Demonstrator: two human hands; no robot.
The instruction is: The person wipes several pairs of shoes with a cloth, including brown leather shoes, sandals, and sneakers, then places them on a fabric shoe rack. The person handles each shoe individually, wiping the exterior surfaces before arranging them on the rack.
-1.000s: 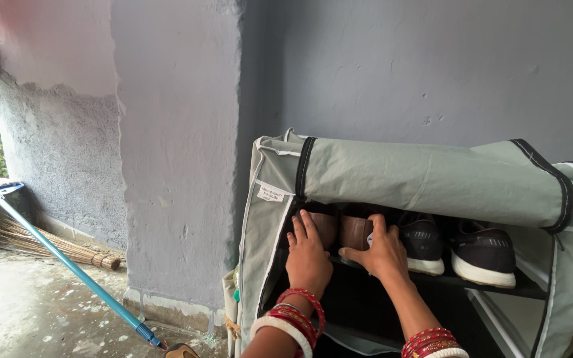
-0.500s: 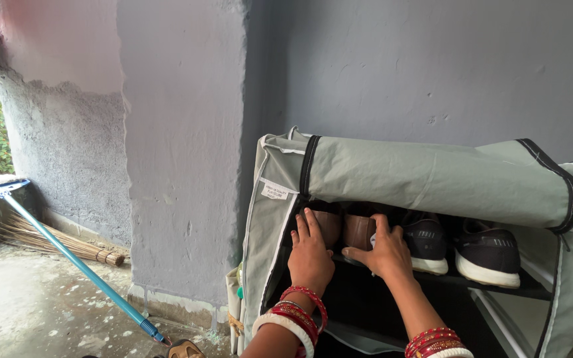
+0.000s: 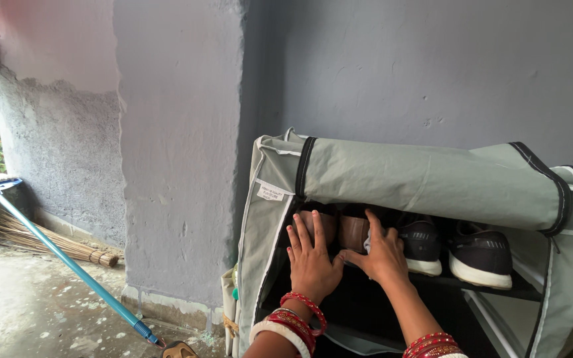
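Count from the head camera: four shoes on the rack shelf, so two brown shoes on the left and two black sneakers with white soles on the right. One grey fabric shoe rack. One blue-handled mop and one straw broom far left.

Both hands reach forward, left hand flat with fingers spread, right hand cupped.
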